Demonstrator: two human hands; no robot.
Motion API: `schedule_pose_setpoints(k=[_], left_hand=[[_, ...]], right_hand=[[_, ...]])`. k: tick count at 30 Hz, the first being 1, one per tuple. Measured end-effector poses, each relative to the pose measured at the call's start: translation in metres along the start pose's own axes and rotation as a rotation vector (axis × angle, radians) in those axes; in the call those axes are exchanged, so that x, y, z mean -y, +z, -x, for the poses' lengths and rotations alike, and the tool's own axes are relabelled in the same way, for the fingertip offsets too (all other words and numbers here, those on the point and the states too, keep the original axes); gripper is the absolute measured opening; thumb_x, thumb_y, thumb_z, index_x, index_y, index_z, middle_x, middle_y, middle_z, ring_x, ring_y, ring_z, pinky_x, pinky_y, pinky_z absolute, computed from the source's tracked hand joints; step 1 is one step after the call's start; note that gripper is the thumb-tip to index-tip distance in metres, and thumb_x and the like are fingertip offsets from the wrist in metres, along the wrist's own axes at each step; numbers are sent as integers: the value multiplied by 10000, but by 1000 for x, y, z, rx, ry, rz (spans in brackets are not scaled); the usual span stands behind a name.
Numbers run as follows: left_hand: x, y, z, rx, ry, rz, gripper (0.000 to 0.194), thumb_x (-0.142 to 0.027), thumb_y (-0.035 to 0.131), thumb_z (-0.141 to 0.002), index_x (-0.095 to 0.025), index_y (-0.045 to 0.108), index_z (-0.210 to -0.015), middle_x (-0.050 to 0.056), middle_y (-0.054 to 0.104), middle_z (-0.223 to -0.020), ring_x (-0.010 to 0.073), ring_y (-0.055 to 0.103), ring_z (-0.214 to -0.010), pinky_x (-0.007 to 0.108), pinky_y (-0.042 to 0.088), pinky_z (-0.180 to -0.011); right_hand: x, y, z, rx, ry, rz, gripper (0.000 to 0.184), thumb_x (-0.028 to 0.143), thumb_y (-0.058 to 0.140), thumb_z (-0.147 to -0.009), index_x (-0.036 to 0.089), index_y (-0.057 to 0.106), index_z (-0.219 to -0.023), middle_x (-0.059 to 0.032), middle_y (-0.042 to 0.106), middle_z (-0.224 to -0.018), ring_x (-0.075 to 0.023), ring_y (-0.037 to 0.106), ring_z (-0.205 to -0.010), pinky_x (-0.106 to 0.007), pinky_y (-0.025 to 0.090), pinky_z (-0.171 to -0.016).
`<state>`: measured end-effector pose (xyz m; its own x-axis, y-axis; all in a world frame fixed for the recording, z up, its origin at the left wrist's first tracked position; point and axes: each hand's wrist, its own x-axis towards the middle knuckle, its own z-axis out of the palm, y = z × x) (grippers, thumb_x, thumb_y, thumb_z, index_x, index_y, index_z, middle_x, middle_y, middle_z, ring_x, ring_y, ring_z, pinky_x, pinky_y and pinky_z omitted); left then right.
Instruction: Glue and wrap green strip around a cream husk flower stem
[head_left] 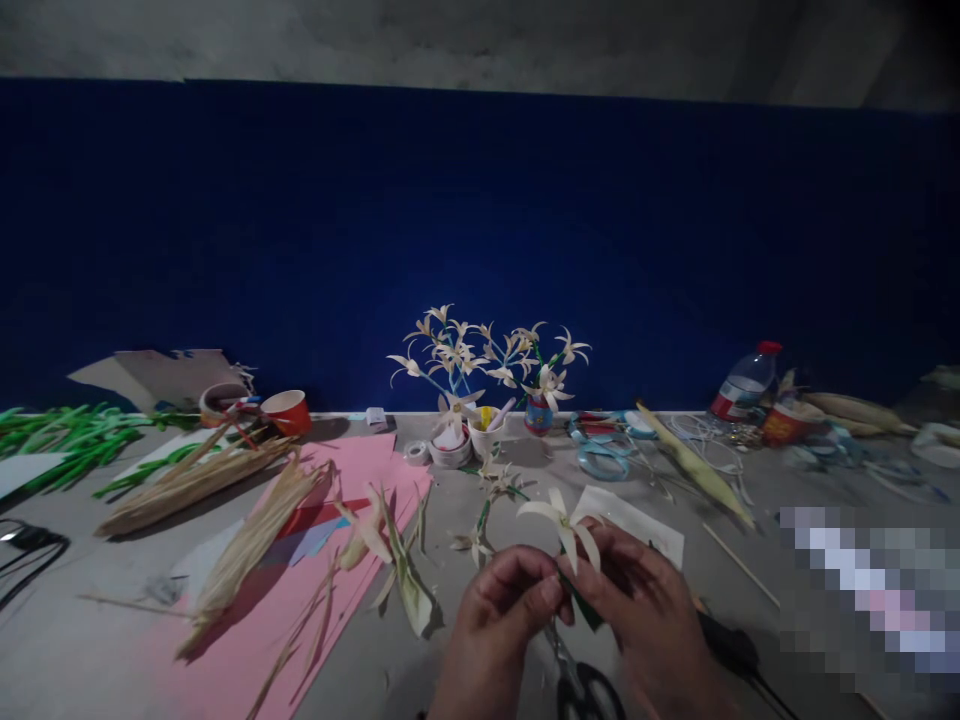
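Note:
A pale handmade flower (561, 522) with long narrow petals stands upright between my two hands. My left hand (501, 622) is closed, thumb and forefinger pinched at the flower's base. From the other side, my right hand (646, 606) grips just below the petals, its fingertips close to the left ones. A dark green strip (587, 612) hangs under the flower; its upper end is hidden by the fingers. Below the hands lie scissors with black handles (592, 692). Similar pale flowers on green stems (484, 520) rest on the table just beyond my left hand.
Finished-looking flowers (454, 352) stand in small cups at the back. Dried husks (259, 545) lie across pink paper (360, 590) on the left, near green stems (67, 445). At the right are a plastic bottle (745, 385), a red cup (787, 425) and a black corded tool (729, 645).

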<state>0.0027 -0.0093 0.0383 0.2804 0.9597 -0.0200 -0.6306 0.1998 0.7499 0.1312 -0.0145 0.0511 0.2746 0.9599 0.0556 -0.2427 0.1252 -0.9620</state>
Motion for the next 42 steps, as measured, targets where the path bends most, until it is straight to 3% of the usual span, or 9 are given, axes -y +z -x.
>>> schedule_pose_setpoints(k=[3,6,19,25,31,42], left_hand=[[1,1,-2,62,-73,143,225,-295,909,-614,-147,747,-669,-12,661,-574,109,524,-594,229,369,-649],[-1,3,-2,129,-126,241,187,-249,896,-628,-136,752,-667,-6,651,-541,98,504,-555,221,353,-617],[-2,3,-3,155,-138,208,223,-278,881,-651,-119,724,-660,2,626,-528,104,502,-548,224,361,-620],[4,0,-2,6,17,25,252,-325,891,-651,-149,728,-728,3,675,-648,126,571,-646,232,406,-663],[-3,7,5,-107,116,-148,229,-365,867,-688,-175,740,-699,-12,706,-634,126,603,-667,223,422,-685],[0,1,-1,120,-75,112,232,-309,884,-657,-140,726,-657,-17,615,-496,93,504,-520,210,369,-589]], right_hand=[[7,3,0,76,47,-45,201,295,909,-559,214,726,-579,27,618,-672,-152,567,-739,-223,459,-692],[14,8,1,108,74,-74,204,307,905,-558,207,729,-581,29,612,-689,-136,550,-686,-221,440,-624],[18,7,-2,196,-2,-32,140,212,830,-637,219,708,-570,36,602,-649,-124,525,-625,-222,407,-586],[9,4,-3,76,-116,25,155,217,796,-669,232,664,-589,34,612,-676,-150,568,-689,-225,455,-637],[5,3,-3,63,-152,44,125,232,802,-679,235,704,-603,16,633,-673,-167,587,-695,-237,473,-641],[9,1,-2,126,30,-40,182,321,904,-570,210,763,-603,-16,664,-731,-174,610,-719,-264,497,-663]])
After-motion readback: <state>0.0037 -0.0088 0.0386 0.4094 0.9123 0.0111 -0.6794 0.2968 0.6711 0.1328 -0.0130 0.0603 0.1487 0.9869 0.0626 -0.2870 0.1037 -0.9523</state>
